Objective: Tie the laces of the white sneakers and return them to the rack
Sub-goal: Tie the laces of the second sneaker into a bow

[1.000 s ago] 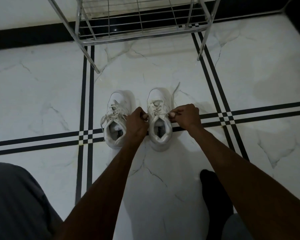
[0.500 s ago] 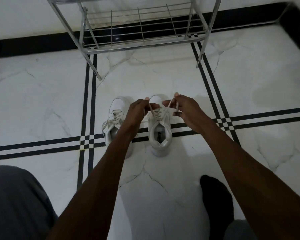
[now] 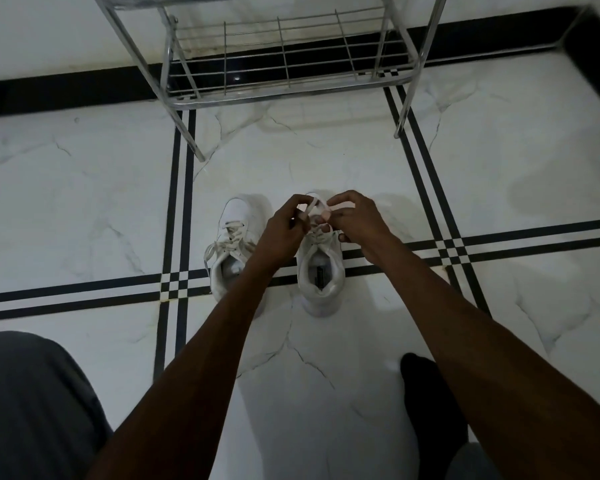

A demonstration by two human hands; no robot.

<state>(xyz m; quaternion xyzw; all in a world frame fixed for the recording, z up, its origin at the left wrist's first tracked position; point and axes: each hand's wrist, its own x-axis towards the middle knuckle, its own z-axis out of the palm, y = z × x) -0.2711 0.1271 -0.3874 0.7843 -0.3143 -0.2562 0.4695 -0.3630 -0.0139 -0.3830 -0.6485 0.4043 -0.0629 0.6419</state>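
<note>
The right sneaker (image 3: 321,271) stands on the marble floor (image 3: 84,202), just beside the left sneaker (image 3: 231,251). Above its tongue, the left hand (image 3: 284,230) and right hand (image 3: 357,220) each pinch its laces (image 3: 312,207) between thumb and fingers. The metal rack (image 3: 284,64) stands farther off.

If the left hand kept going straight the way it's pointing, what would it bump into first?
The left hand points toward the right hand, so it would probably meet the lace between them first, then that hand. Depth is hard to judge here.
</note>
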